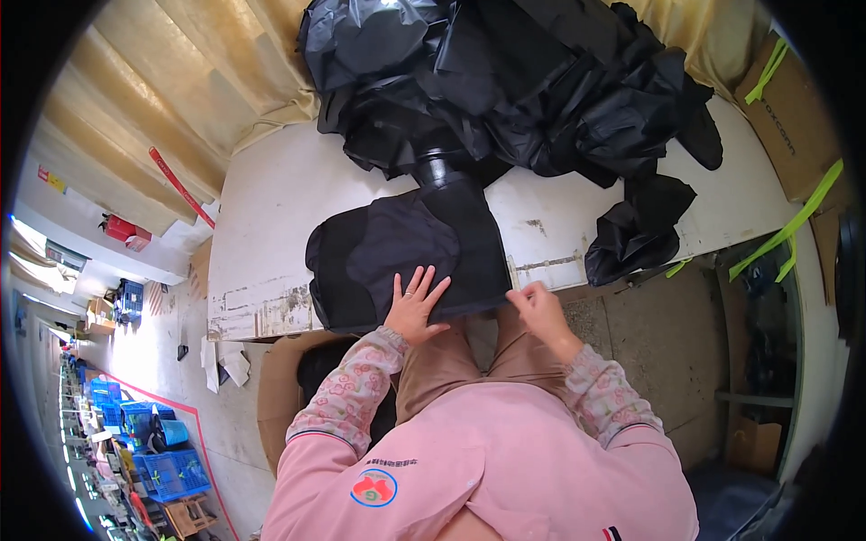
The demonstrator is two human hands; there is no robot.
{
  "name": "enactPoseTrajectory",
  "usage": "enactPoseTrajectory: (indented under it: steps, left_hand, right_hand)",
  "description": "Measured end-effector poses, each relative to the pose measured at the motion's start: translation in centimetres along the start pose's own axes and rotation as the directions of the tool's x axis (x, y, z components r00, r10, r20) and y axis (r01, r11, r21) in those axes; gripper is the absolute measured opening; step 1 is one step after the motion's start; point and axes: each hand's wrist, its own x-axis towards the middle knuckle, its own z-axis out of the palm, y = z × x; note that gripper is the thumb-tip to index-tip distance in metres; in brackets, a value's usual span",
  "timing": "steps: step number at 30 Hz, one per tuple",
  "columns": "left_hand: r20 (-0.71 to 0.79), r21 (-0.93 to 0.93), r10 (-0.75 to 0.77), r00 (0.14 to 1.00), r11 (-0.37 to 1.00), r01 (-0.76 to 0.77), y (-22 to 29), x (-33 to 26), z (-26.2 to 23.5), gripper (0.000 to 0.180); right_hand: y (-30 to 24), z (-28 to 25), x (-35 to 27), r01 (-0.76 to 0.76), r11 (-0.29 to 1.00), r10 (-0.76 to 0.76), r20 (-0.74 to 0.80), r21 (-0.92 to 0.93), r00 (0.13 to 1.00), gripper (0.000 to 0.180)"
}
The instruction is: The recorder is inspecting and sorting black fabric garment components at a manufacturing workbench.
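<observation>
A gold curtain (180, 81) hangs behind, in two visible stretches either side of one heaped pile (505, 90) of shiny black pieces, too tangled to count. One white surface (271, 216), its near edge scuffed and worn, carries the pile toward its far side. One person stands at that edge in one pink shirt (559, 442). One black cloth (483, 243) lies flattened on the surface between pile and person, its far end reaching the pile, its near edge along the rim of the surface; one dark navy panel (397, 243) shows on it. One large carton (794, 122) is at the upper right. One crumpled black bundle (640, 230) rests right of the cloth, apart from it. Two floral sleeves (347, 388) cover the forearms. Two hands are at work: the left hand (417, 309) lies palm down on the cloth, its grip spread wide and clasping nothing; the right hand (541, 316) is at the cloth's near right corner, its grip curled, though whether it pinches the fabric cannot be told. One ring (408, 295) is on the left hand.
</observation>
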Motion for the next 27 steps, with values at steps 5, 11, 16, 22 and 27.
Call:
enactPoseTrajectory:
  steps: [5, 11, 16, 22, 27]
  left_hand:
    - [-0.024, 0.001, -0.003, 1.000, 1.000, 0.004, -0.5, -0.2, 0.4, 0.096]
    - [-0.029, 0.000, 0.021, 0.999, 1.000, -0.021, 0.2, 0.2, 0.4, 0.096]
    - [-0.045, 0.023, 0.035, 0.998, 0.999, -0.034, -1.0, -0.5, 0.6, 0.098]
    - [0.045, -0.020, -0.024, 0.999, 0.999, 0.025, -5.8, -2.9, -1.9, 0.095]
    - [0.271, -0.164, -0.034, 0.962, 0.983, 0.081, -6.3, -1.2, -5.0, 0.087]
  right_hand:
    - [-0.3, 1.2, 0.6, -0.473, 0.860, 0.362, 0.422, 0.193, 0.831, 0.032]
    - [-2.3, -2.3, 1.4, 0.235, 0.943, -0.262, -0.089, -0.235, 0.961, 0.024]
    - [-1.4, 1.4, 2.9, 0.694, 0.570, -0.636, 0.299, -0.440, 0.711, 0.042]
    - [-1.9, -11.5, 7.3, 0.238, 0.882, -0.429, -0.482, -0.407, 0.764, 0.031]
    - [5.2, -20.9, 8.6, -0.239, 0.806, -0.273, -0.698, -0.542, 0.662, 0.021]
